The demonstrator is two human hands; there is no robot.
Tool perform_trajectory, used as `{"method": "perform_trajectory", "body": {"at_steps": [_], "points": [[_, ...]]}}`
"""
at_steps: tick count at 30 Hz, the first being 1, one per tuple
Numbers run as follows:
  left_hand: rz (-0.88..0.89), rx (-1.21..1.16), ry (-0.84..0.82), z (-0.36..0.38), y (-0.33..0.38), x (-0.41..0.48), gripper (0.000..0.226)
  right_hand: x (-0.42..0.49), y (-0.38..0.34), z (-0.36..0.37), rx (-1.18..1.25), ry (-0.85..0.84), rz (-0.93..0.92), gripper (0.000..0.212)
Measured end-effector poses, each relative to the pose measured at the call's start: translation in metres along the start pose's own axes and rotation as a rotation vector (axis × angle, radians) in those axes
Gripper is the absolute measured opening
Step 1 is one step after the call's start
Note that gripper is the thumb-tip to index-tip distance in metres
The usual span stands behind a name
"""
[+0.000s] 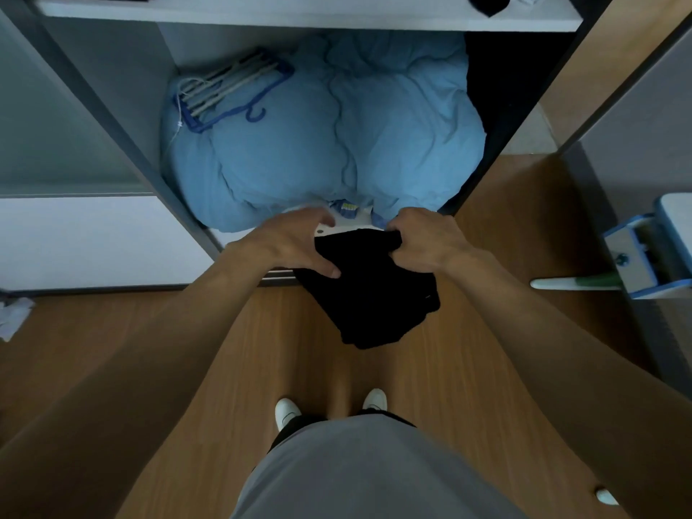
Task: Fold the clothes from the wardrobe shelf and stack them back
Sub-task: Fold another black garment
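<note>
Head view: both hands hold black garment in mid-air over wooden floor, just in front of open wardrobe's lower compartment. Right hand grips bunched upper edge, fingers curled round cloth. Left hand fingers spread, fairly straight, thumb lying flat on garment's upper left part. Garment hangs in folded layers below hands. Behind, blue duvet fills compartment, hangers lying on it. Small white item behind fingertips, possibly tag; unclear. White shelf above.
</note>
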State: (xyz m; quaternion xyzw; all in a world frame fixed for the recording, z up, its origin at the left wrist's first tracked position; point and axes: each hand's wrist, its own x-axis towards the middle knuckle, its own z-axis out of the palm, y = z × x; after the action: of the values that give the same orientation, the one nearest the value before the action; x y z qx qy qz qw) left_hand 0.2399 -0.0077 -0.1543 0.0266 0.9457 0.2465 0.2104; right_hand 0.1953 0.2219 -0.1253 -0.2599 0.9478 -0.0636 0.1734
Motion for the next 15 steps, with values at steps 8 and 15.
{"method": "perform_trajectory", "body": {"at_steps": [8,15], "points": [[0.056,-0.046,0.049,0.013,0.047,0.04,0.023,0.017,0.018,-0.014,0.146,0.077,-0.073,0.016],[-0.167,-0.426,0.303,0.008,0.039,0.053,0.029,0.02,0.042,-0.013,0.833,0.436,0.064,0.021]]}}
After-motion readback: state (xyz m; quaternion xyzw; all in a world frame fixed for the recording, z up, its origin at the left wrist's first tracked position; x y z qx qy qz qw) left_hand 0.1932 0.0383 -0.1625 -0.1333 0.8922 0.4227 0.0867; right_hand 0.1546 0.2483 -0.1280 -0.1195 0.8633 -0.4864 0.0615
